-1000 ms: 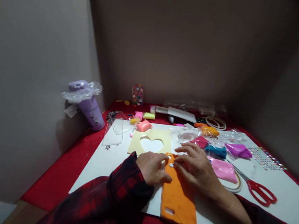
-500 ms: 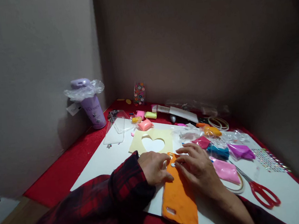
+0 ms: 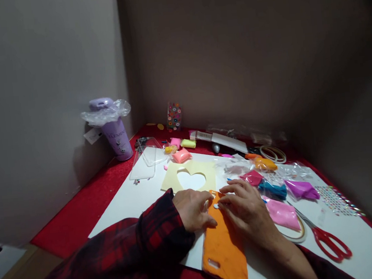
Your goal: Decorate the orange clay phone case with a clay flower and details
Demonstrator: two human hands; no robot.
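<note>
- Lilac tumbler (image 3: 118, 139): back left, apparently out of your way.
- Your left hand (image 3: 192, 209): thumb and fingers apart at the edge of the orange slab (image 3: 224, 254), seemingly steadying it.
- Orange slab: flat between your hands, white piece (image 3: 215, 206) near its far end.
- Your right hand (image 3: 248, 210): fingertips beside that piece; cannot tell whether pinching.

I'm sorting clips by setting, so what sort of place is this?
Probably an indoor craft corner, judging by the red-handled scissors, the pale yellow sheet with a heart-shaped opening, and the light pink packet among other brightly coloured ones.
</note>
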